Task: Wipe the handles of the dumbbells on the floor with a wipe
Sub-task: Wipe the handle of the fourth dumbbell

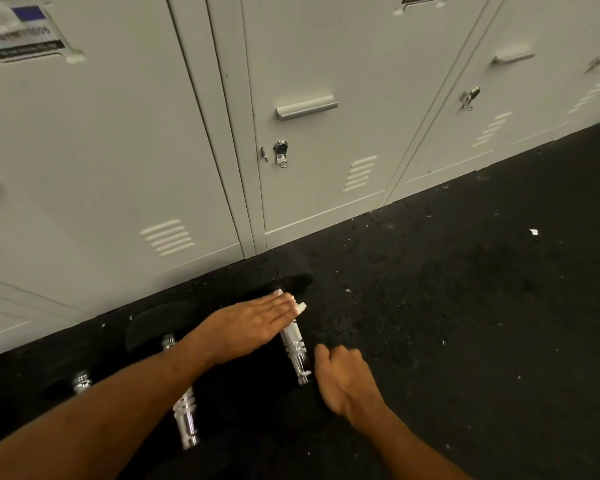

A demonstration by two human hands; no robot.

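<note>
Three black dumbbells with chrome handles lie side by side on the dark floor near the lockers. My left hand (pixel 253 327) lies flat over the far end of the right dumbbell's handle (pixel 296 348), pressing a small white wipe (pixel 301 307) that peeks out past my fingertips. My right hand (pixel 343 379) rests with curled fingers on the near weight of that same dumbbell, beside the handle's near end. The middle dumbbell's handle (pixel 185 415) shows below my left forearm. Only a bit of the left dumbbell's handle (pixel 82 382) is visible.
A row of grey metal lockers (pixel 305 105) with handles and locks stands right behind the dumbbells. The black rubber floor (pixel 465 289) stretches to the right, speckled with small white scraps (pixel 533 232).
</note>
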